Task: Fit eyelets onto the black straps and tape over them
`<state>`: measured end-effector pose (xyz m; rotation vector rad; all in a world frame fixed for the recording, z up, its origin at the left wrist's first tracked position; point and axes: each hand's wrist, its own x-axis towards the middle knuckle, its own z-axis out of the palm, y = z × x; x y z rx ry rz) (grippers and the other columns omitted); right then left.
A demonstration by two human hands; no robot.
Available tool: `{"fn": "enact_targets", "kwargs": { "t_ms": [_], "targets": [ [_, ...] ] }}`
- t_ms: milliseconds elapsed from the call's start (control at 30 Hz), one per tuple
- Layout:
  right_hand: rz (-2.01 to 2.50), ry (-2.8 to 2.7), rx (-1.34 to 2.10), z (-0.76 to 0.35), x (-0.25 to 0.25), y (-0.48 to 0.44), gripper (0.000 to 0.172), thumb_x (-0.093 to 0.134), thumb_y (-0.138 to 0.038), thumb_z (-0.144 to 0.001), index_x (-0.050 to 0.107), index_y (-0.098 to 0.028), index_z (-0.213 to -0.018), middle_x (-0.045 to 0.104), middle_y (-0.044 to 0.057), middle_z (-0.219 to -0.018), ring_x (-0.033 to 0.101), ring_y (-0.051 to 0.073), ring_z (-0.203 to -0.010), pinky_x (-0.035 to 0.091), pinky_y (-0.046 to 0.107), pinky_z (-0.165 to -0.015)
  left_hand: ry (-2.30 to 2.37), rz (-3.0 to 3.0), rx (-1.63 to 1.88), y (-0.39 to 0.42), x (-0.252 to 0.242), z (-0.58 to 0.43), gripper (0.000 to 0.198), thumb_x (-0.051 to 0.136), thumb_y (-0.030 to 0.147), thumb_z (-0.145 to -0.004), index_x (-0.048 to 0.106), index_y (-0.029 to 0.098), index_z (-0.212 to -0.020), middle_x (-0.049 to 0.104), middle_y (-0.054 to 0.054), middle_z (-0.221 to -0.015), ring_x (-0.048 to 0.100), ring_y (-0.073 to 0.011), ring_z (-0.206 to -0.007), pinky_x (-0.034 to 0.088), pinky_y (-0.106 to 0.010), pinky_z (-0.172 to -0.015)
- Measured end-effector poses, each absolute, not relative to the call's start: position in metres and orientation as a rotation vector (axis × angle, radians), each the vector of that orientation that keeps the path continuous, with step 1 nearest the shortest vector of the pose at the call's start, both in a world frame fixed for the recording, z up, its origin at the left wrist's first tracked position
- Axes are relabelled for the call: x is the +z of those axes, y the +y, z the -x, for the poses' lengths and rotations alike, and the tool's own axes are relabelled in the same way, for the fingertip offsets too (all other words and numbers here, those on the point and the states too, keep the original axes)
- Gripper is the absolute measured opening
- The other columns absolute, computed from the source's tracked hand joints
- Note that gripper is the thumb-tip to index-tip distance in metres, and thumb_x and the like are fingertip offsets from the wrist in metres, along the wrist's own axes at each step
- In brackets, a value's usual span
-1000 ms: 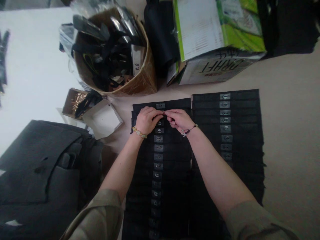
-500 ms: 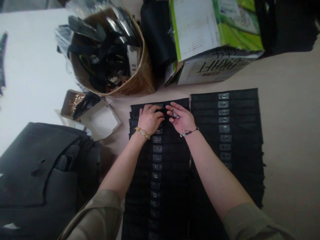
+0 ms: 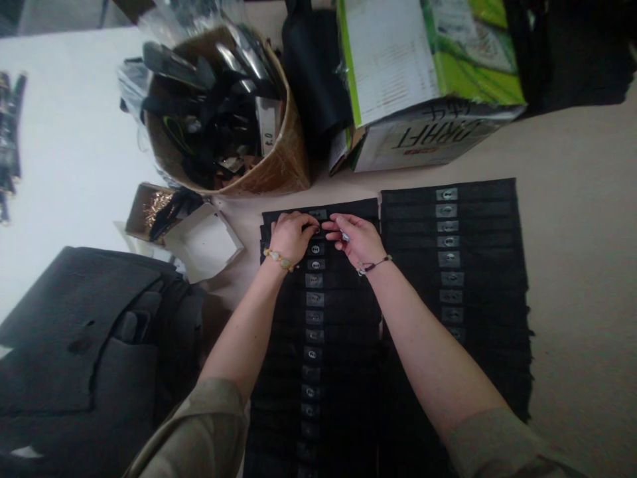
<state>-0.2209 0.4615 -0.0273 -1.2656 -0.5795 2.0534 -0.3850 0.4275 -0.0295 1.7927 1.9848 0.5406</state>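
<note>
Two overlapping columns of black fabric strips lie side by side, each strip carrying a small silver metal plate. My left hand [image 3: 291,238] rests on the top of the left column [image 3: 318,345], its fingertips gripping the uppermost strip near a metal plate. My right hand [image 3: 355,240] is close beside it, pinching a small silver metal piece [image 3: 344,236] between thumb and fingers. The fingertips of the two hands are nearly touching. The right column [image 3: 452,265] lies untouched to the right, and my forearms cover part of both columns.
A cardboard carton [image 3: 286,159] full of black straps and metal parts stands beyond the hands, beside a green and white box [image 3: 423,133]. A dark grey fabric pile [image 3: 84,332] lies at lower left, near a small white box [image 3: 204,242], on a beige floor.
My hands have drawn closer together over the top of the left column, and the right hand has brought the small metal piece towards the left hand. The view has shifted slightly.
</note>
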Motion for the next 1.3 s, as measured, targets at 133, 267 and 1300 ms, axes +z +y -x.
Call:
{"fn": "enact_targets", "kwargs": {
  "t_ms": [133, 267, 1300],
  "targets": [
    [1.217, -0.553, 2.075, 0.219, -0.026, 0.461, 0.008, 0.062, -0.021, -0.089, 0.065, -0.014, -0.092, 0.067, 0.0, -0.065, 0.056, 0.006, -0.047, 0.036, 0.015, -0.039, 1.989, -1.82, 0.525, 0.427, -0.02, 0.382, 0.01, 0.065, 0.023, -0.084, 0.072, 0.026, -0.092, 0.073, -0.004, -0.092, 0.061, -0.0246, -0.088, 0.047, -0.041, -0.082],
    [1.239, -0.616, 2.06, 0.219, -0.029, 0.46, 0.014, 0.066, -0.018, -0.083, 0.066, -0.014, -0.096, 0.072, 0.002, -0.075, 0.059, 0.007, -0.05, 0.038, 0.016, -0.04, 1.908, -1.878, 0.671, 0.427, -0.011, 0.378, 0.019, 0.058, 0.025, -0.09, 0.072, 0.023, -0.102, 0.073, -0.005, -0.102, 0.063, -0.0226, -0.096, 0.048, -0.039, -0.089],
    [1.176, -0.476, 2.019, 0.217, -0.031, 0.461, 0.013, 0.056, -0.014, -0.085, 0.063, -0.017, -0.095, 0.072, 0.001, -0.075, 0.066, 0.01, -0.06, 0.052, 0.02, -0.055, 2.192, -1.466, 0.815, 0.446, -0.04, 0.364, 0.01, 0.061, 0.029, -0.085, 0.069, 0.026, -0.089, 0.073, -0.003, -0.087, 0.064, -0.0235, -0.091, 0.047, -0.04, -0.083]
  ]
}}
